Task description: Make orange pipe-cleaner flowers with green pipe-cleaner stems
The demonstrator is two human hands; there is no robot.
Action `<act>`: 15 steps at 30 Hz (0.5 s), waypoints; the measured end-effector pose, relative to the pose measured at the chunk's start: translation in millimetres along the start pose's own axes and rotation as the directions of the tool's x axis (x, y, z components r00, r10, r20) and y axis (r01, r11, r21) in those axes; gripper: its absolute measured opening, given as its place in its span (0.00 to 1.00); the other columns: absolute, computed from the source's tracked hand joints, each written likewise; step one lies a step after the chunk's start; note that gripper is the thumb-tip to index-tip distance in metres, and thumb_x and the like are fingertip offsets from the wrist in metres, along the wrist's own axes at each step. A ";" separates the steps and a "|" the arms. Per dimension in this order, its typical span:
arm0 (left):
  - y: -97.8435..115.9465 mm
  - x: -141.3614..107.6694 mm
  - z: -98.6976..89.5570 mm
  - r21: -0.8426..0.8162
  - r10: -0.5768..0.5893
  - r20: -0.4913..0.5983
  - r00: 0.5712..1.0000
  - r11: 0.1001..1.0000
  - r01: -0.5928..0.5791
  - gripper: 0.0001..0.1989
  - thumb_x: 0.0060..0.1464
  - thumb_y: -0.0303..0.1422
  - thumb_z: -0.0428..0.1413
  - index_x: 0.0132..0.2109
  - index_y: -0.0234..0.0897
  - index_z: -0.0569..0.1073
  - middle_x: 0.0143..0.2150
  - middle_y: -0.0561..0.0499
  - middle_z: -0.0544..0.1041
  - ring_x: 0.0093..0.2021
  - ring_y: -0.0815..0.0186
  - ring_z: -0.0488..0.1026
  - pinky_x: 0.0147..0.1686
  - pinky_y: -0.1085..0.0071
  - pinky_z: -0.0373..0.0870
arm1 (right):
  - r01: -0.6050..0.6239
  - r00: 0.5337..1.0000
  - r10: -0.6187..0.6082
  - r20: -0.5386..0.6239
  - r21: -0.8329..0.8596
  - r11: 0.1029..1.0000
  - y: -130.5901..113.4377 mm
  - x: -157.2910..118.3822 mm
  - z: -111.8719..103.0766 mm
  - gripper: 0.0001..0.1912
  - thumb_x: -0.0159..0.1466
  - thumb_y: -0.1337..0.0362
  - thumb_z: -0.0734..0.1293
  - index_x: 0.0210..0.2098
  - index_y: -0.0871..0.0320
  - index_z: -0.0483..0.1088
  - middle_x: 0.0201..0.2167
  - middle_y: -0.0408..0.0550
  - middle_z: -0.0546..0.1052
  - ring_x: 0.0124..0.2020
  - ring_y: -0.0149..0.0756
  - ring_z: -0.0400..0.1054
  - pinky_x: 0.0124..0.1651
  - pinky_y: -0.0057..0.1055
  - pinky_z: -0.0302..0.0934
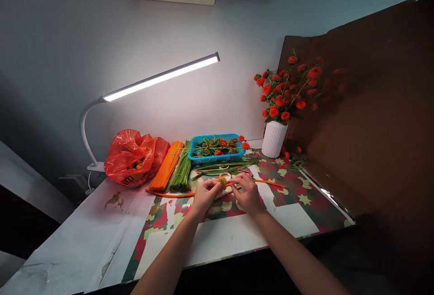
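Observation:
Over the patterned table cover, my left hand (204, 196) pinches a small orange and green flower piece (222, 180) between thumb and fingers. My right hand (248, 193) is close on its right, fingers bent together near the same piece; what lies between its fingertips is too small to make out. Orange fuzzy stems (271, 183) stretch out on both sides of the hands. Just behind the hands are a white ring of tape (224, 175) and loose green stems (210, 166).
Behind stands a blue basket (217, 158) of flowers and leaves. Orange (167, 166) and green stem bundles (182, 168), a red plastic bag (127, 159) and a lit lamp (162, 78) are left. A white vase (274, 139) of red flowers stands right, beside a brown board (359, 119).

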State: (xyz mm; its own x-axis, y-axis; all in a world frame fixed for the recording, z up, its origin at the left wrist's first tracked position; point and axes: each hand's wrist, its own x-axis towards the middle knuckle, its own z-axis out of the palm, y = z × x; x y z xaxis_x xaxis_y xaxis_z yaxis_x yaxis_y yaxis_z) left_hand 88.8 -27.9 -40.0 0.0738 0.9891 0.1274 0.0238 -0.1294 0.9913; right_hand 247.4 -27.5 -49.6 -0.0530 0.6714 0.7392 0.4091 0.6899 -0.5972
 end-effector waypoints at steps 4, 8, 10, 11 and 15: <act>0.4 1.8 -4.4 -0.174 -0.229 0.106 0.968 0.954 0.244 0.20 0.33 0.46 0.66 0.24 0.33 0.72 0.23 0.51 0.76 0.27 0.64 0.76 0.30 0.70 0.72 | 0.239 0.966 -0.214 0.145 -0.178 0.955 1.7 -0.8 -2.6 0.10 0.63 0.69 0.63 0.38 0.52 0.75 0.33 0.47 0.73 0.36 0.38 0.63 0.39 0.35 0.57; 0.2 1.6 -7.5 -0.131 -0.222 0.137 0.965 0.962 0.240 0.21 0.33 0.47 0.66 0.21 0.33 0.69 0.22 0.51 0.75 0.26 0.65 0.75 0.27 0.72 0.70 | 0.288 0.950 -0.247 0.190 -0.234 0.928 6.5 -1.1 -1.7 0.10 0.65 0.68 0.62 0.40 0.53 0.74 0.35 0.47 0.74 0.37 0.38 0.62 0.40 0.35 0.54; -1.1 1.9 -8.7 -0.091 -0.219 0.166 0.961 0.968 0.236 0.21 0.34 0.47 0.65 0.21 0.33 0.69 0.22 0.50 0.75 0.26 0.65 0.75 0.27 0.72 0.70 | 0.301 0.944 -0.250 0.215 -0.252 0.920 8.6 -0.8 -1.6 0.09 0.65 0.67 0.62 0.39 0.53 0.74 0.35 0.47 0.74 0.37 0.38 0.61 0.40 0.36 0.53; -1.9 2.3 -9.3 -0.074 -0.223 0.176 0.959 0.968 0.239 0.21 0.35 0.47 0.65 0.21 0.32 0.69 0.22 0.49 0.75 0.26 0.65 0.75 0.27 0.72 0.70 | 0.318 0.937 -0.260 0.234 -0.263 0.911 9.2 -0.6 -1.5 0.09 0.65 0.67 0.62 0.38 0.53 0.74 0.35 0.47 0.75 0.37 0.38 0.61 0.40 0.36 0.52; -5.8 4.4 -11.9 -0.025 -0.258 0.182 0.949 0.963 0.267 0.20 0.36 0.45 0.65 0.20 0.32 0.69 0.20 0.50 0.74 0.24 0.67 0.73 0.26 0.73 0.68 | 0.387 0.905 -0.295 0.305 -0.306 0.870 8.1 0.3 -0.5 0.07 0.64 0.69 0.63 0.35 0.54 0.73 0.34 0.46 0.75 0.37 0.38 0.61 0.40 0.36 0.50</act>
State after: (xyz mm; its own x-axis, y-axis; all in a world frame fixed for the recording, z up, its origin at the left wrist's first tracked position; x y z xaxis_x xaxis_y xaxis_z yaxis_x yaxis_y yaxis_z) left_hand 77.1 -22.0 -44.8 0.2457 0.9590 -0.1411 0.0176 0.1411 0.9898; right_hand 251.1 -21.8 -54.0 -0.4468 0.4868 0.7506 0.6144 0.7768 -0.1381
